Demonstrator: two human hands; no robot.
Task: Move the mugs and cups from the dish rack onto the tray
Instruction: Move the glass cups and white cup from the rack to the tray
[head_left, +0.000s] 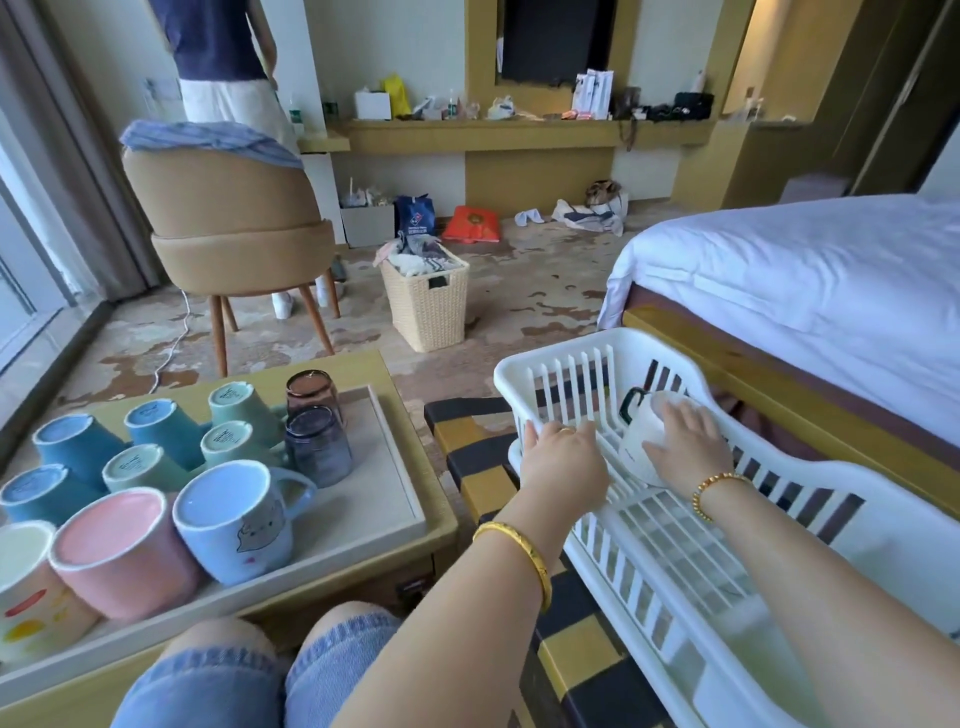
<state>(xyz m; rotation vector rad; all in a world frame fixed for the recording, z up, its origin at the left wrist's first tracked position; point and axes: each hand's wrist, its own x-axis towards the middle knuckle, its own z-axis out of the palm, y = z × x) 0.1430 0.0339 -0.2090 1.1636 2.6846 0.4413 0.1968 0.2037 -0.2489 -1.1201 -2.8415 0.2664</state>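
A white plastic dish rack (779, 483) stands on a yellow-and-black checked stool at the right. One white mug with a dark handle (641, 441) lies in its far end. My right hand (688, 441) is wrapped over that mug from above. My left hand (563, 457) grips the rack's near-left rim. On the low table at the left a pale tray (395, 467) holds several upside-down mugs and cups: blue, green, pink, cream, a light-blue cat mug (239, 525) and two dark glass tumblers (318, 441).
A bed (805, 280) lies just behind the rack. A wicker basket (426, 299) and a tan chair (234, 223) stand on the floor beyond the table. A person (223, 57) stands at the back left. My knees in jeans (260, 670) are at the bottom.
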